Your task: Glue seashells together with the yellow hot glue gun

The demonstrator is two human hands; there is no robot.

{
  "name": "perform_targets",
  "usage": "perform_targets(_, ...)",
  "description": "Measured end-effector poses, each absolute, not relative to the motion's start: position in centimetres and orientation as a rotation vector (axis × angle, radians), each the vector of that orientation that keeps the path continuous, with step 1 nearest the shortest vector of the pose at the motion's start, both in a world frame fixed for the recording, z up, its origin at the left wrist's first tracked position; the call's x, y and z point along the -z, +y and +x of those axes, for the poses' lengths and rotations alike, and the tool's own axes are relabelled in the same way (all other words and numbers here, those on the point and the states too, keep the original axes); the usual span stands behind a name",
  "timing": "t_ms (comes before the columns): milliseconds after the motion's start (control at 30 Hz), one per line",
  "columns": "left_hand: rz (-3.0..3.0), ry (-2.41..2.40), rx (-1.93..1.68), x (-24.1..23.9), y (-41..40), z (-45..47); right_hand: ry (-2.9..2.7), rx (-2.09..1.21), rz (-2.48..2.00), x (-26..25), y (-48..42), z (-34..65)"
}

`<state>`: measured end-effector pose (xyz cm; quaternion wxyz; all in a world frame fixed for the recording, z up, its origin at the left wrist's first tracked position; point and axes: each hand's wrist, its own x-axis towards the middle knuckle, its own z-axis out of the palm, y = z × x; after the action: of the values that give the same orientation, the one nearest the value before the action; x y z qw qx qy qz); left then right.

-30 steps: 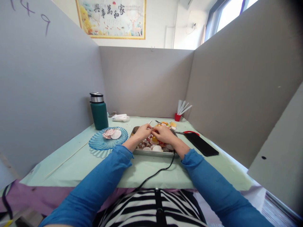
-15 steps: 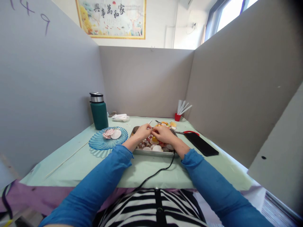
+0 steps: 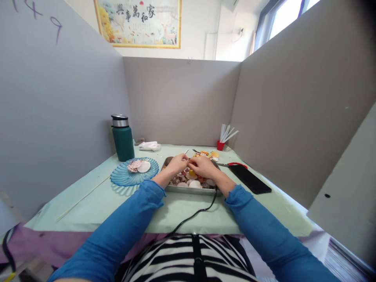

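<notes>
Over the metal tray [image 3: 188,190], my left hand [image 3: 178,163] and my right hand [image 3: 202,166] meet with fingertips almost touching. From the closed fingers of my left hand a short thin white stick [image 3: 186,151] pokes up. My right hand has its fingers pinched together; whatever lies between them is hidden. Seashells [image 3: 194,184] of several sizes, mostly white and brown with some yellow and red pieces, fill the tray below. A black cord [image 3: 202,210] runs from under my right wrist toward my lap.
On the left are a blue glass plate [image 3: 117,178] with shells and a green bottle [image 3: 123,143]. Colourful decorations [image 3: 214,155] lie behind the tray. Right of it are red-handled scissors [image 3: 237,164], a black phone [image 3: 249,179] and a red cup [image 3: 220,146] of white sticks. Grey partitions enclose the table.
</notes>
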<state>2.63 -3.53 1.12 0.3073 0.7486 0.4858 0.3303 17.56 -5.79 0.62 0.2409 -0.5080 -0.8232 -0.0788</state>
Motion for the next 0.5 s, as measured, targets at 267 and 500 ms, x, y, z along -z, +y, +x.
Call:
perform_targets(267, 2.042, 1.316, -0.866, -1.07, -3.29, 2.61, -2.250, 0.213, -1.384, -0.60, -5.78, 17.60)
perform_targets(500, 2.048, 1.316, -0.885, -0.88, -3.07, 2.57, -2.242, 0.206, -1.370, -0.60, -5.80, 17.64)
